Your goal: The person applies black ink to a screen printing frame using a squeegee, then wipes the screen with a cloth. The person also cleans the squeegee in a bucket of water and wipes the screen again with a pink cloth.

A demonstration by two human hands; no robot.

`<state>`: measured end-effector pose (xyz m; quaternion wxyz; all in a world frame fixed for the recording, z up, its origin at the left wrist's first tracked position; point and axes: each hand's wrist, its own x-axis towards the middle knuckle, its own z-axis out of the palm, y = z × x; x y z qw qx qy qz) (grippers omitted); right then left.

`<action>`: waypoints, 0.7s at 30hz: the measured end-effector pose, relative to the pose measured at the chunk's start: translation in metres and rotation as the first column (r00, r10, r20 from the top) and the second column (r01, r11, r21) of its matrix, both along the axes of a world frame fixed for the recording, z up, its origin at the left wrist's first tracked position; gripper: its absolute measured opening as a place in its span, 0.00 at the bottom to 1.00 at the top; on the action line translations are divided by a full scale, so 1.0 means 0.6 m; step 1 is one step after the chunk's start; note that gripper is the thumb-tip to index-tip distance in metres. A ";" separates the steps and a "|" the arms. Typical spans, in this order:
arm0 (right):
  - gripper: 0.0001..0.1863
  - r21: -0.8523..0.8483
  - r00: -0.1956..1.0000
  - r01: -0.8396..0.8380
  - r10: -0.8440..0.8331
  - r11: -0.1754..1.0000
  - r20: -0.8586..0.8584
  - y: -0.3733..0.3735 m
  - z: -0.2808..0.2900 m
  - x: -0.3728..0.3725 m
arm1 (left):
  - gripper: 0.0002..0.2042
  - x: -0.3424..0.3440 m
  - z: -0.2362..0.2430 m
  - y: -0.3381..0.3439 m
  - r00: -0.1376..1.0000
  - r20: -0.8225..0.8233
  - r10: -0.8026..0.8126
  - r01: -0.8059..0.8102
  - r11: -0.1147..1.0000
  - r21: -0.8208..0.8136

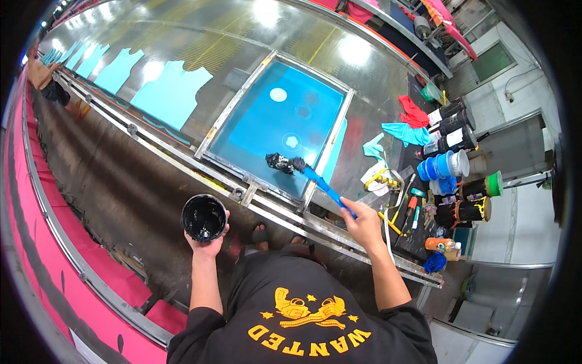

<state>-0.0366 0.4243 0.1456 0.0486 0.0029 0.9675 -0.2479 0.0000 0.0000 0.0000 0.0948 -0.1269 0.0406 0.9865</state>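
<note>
My left hand point(208, 247) is wrapped round a round tub point(185, 210) from below, its inside coated with wet black ink. In my right hand point(364, 223) is a long blue-handled tool point(328, 192). Black ink covers its head, so its exact kind is hard to tell. That head reaches over the near end of a blue printing screen point(257, 136) and meets a thick lump of black ink point(279, 162). The screen lies flat in a metal frame point(237, 104) on the long table. Round pale marks show on its mesh.
Turquoise shirt pieces point(170, 94) lie in a row along the table point(236, 45) to the left. Tubs of ink point(445, 165), rags point(413, 113), and loose tools point(412, 206) crowd the right end. A metal rail point(160, 147) runs along the near edge. Another person point(45, 79) is at far left.
</note>
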 end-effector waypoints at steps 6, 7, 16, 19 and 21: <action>0.18 -0.652 0.921 0.384 -0.217 0.654 0.324 0.005 0.019 0.021 | 0.29 -0.050 0.048 0.026 0.975 0.164 0.150 -0.130 0.983 -0.126; 0.19 -0.690 0.910 0.411 -0.216 0.596 0.355 0.001 0.039 0.032 | 0.29 -0.057 0.061 0.033 0.975 0.163 0.150 -0.128 0.982 -0.141; 0.19 -0.662 0.853 0.474 -0.115 0.580 0.509 0.035 0.193 0.161 | 0.22 -0.105 0.086 0.166 0.957 0.231 -0.175 0.215 0.963 -0.161; 0.18 -0.594 0.806 0.515 -0.113 0.617 0.581 0.032 0.207 0.187 | 0.28 -0.113 0.105 0.243 0.946 0.117 -0.301 0.319 0.927 -0.197; 0.18 -0.552 0.764 0.551 -0.112 0.625 0.636 0.036 0.215 0.208 | 0.30 -0.103 0.111 0.294 0.895 0.120 -0.429 0.445 0.870 -0.213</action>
